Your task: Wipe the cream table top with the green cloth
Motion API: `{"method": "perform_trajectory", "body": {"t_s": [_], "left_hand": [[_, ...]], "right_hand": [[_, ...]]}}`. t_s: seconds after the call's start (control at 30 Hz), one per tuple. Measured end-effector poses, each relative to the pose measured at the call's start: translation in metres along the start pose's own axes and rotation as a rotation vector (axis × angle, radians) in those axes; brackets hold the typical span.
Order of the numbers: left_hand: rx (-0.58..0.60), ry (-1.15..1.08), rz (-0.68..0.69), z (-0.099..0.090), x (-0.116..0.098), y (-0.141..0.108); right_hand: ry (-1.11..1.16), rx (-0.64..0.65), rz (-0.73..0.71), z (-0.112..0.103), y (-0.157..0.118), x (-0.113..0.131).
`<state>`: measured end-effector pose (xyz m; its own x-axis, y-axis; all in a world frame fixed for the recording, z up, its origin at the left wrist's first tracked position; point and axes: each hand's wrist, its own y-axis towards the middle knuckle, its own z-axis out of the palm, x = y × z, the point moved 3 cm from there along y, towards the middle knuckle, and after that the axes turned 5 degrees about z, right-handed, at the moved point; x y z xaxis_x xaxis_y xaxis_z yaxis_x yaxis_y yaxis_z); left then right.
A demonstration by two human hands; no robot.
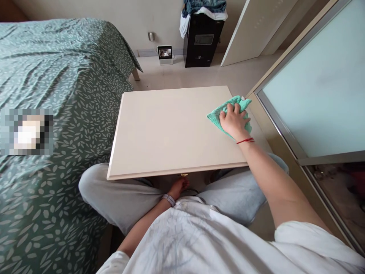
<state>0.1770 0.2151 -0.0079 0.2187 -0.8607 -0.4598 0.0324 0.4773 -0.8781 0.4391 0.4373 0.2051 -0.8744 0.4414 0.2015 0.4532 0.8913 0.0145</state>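
Note:
My right hand presses a mint-green cloth down on the right part of a cream tabletop. Its fingers are bent and somewhat spread over the bunched fabric, gripping it. A red string circles that wrist. Between my thighs, just below the tabletop's near edge, my left hand rests with its fingers loosely curled; nothing shows in them. Close above it, a small gold-coloured fitting sits under that edge. The left wrist wears a pale watch band.
A bed with a green leaf-patterned cover borders the table's left side. Sliding doors with frosted panels stand close on the right. Beyond the table are a black cabinet topped with clothes, a small screen and a white door.

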Motion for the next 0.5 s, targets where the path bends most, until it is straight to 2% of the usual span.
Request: {"method": "perform_trajectory", "body": {"t_s": [0.13, 0.27, 0.4, 0.5], "left_hand": [[0.021, -0.015, 0.011, 0.001, -0.001, -0.002], [0.024, -0.019, 0.016, 0.001, 0.000, -0.001], [0.026, -0.018, 0.029, -0.001, 0.002, 0.004], [0.035, -0.019, 0.043, -0.004, 0.005, 0.008]], "right_hand": [[-0.014, 0.026, -0.138, 0.007, -0.028, 0.047], [0.072, 0.087, -0.384, 0.018, -0.061, 0.125], [0.134, 0.141, -0.674, 0.032, -0.116, 0.212], [0.125, 0.191, -0.887, 0.037, -0.167, 0.264]]}}
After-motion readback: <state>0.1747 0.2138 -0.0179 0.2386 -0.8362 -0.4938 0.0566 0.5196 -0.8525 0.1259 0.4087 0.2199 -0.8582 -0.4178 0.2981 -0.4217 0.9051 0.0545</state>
